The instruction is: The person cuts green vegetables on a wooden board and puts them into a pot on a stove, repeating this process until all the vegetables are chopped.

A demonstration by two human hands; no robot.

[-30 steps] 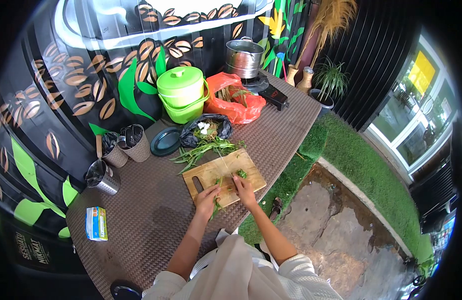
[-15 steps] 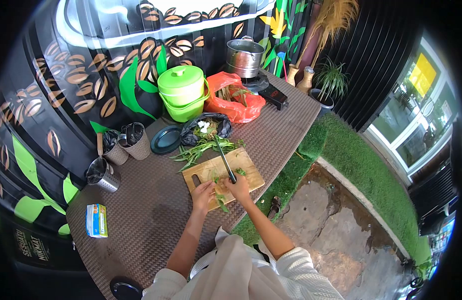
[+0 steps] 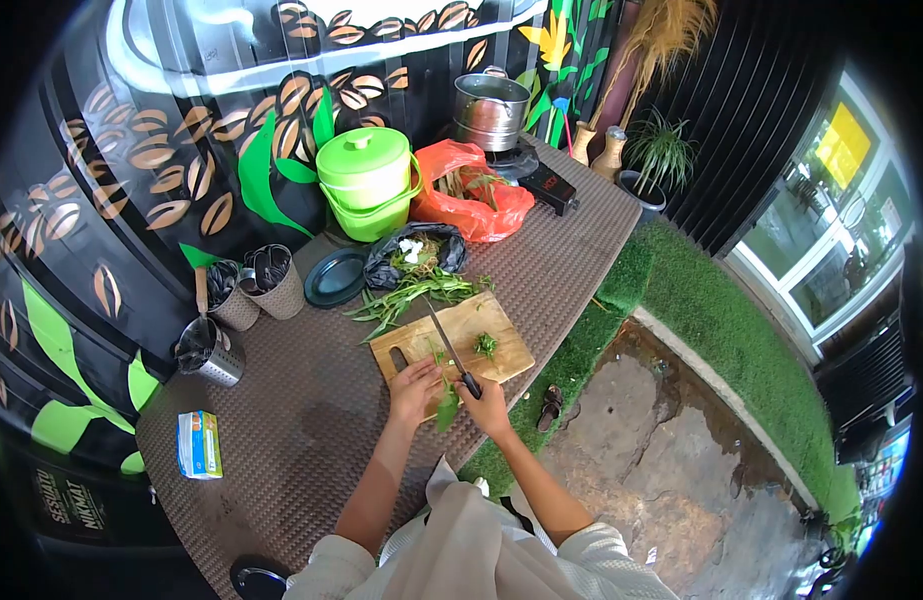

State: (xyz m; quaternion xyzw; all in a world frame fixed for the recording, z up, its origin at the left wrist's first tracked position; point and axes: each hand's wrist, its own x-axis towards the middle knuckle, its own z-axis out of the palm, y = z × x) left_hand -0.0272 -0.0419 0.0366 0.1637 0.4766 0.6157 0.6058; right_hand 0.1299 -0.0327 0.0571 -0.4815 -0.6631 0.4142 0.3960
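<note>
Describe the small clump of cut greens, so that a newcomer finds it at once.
On the brown table lies a wooden cutting board. On it, right of the knife, sits the small clump of cut greens. Unlike the long leafy stems by the board's far edge, it is compact.

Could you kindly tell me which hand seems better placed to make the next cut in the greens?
Probably the right hand: it grips the knife, whose blade extends over the cutting board. The left hand is beside the knife, at the leafy greens, so it seems better placed to steady them.
</note>
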